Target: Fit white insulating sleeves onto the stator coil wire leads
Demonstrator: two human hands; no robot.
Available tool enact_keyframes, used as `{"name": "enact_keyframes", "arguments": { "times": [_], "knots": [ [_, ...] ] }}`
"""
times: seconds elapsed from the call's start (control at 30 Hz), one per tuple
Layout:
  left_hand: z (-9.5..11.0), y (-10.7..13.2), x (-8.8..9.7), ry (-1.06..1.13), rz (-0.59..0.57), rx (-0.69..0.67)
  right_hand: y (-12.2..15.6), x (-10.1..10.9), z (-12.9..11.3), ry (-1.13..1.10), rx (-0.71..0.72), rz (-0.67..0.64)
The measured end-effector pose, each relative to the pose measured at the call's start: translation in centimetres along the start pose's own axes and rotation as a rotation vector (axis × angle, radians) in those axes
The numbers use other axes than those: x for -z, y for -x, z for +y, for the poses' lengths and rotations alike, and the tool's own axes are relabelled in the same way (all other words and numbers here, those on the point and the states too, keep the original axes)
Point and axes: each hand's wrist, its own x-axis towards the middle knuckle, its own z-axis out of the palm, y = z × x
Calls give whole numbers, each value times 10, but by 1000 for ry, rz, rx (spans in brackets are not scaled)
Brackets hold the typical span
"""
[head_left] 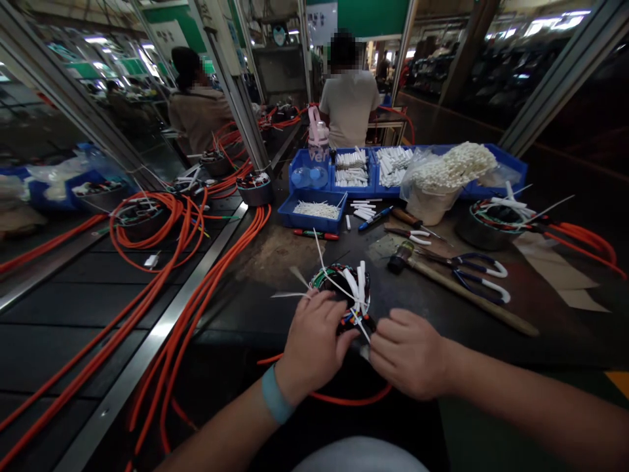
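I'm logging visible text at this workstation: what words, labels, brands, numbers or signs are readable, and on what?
"ver": on the pink-handled bottle, perhaps part of a longer word.
Too blurred to read: dark characters on the upper-middle white sign and the upper-left white sign.
I can read no other text.

We wear a broad, plain teal band (276,394), snug behind the left hand (314,337); right hand (410,354) bare, both forearms (521,393) uncovered as far as we see.
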Motion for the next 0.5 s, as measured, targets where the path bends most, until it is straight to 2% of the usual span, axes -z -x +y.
{"name": "enact_keyframes", "arguments": {
  "times": [0.07,0.17,0.2,0.27,0.37,0.43,0.5],
  "knots": [
    [-1,-1,1,14,-37,-20,-10,-2,9,64,-11,66],
    [-3,-2,1,15,-43,-46,-28,-11,34,90,-163,174],
    [-3,-2,1,11,-43,-52,-30,-13,42,19,-220,203],
    [-4,-2,1,8,-54,-60,-26,-11,51,-281,-296,204],
    [-4,-2,2,10,-66,-62,-5,2,47,-726,-354,31],
    [-4,-2,2,9,-69,-62,5,5,38,-711,-383,-127],
    [-3,-2,1,-2,-72,-63,7,0,29,-494,-358,-219]
  ]
}}
